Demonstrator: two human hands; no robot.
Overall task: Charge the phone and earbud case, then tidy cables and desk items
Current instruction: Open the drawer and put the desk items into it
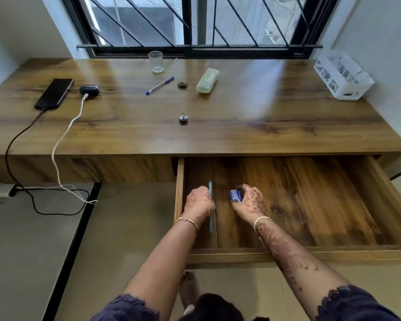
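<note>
**Left hand (198,201) and right hand (249,201) down in the open drawer (310,205): charging done, tidying under way**

Gripping a pale-blue stick (210,224) in the left hand, fingers curled round it; pinching a small blue box (236,195) in the right hand, low over the drawer floor.

Judged done: phone (54,93) at the far left of the worktop (241,137) with a dark cable (12,140) plugged in, and earbud case (89,89) just beside it on a white cable (65,140).

Judged left: both cables trailing over the edge and looped loose on the floor by the wall plug (2,191). Pen (159,85), padlock (183,118), pale case (207,80) and glass (156,62) spread about, well apart from the white basket (343,75).
</note>
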